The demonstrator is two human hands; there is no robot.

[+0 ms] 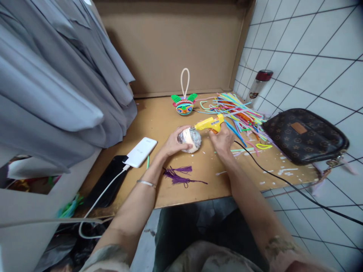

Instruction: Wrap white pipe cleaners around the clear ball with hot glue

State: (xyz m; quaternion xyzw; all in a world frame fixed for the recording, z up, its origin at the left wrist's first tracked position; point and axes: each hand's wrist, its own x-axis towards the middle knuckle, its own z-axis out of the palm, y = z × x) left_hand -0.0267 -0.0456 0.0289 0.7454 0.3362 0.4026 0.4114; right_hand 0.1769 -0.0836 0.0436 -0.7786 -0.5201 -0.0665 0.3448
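My left hand [176, 142] is wrapped round a pale, speckled ball [195, 140] with a cream strip round its middle. In my right hand [222, 138] is a yellow glue gun [208, 123], gripped by its handle. Its nozzle points left and meets the top of the ball; whether it touches cannot be made out. Nearer to me on the table lie purple tassels [178, 175]. Behind the ball stands a colourful animal-head ornament [184, 107] with green ears and a white loop.
Many coloured pipe cleaners [238, 113] are heaped at the back right, beside a brown patterned bag [306, 136] and a bottle [256, 87]. A black cord [272, 173] trails off right. On the left, a white power bank [140, 152] with a cable overlaps a black phone [107, 185].
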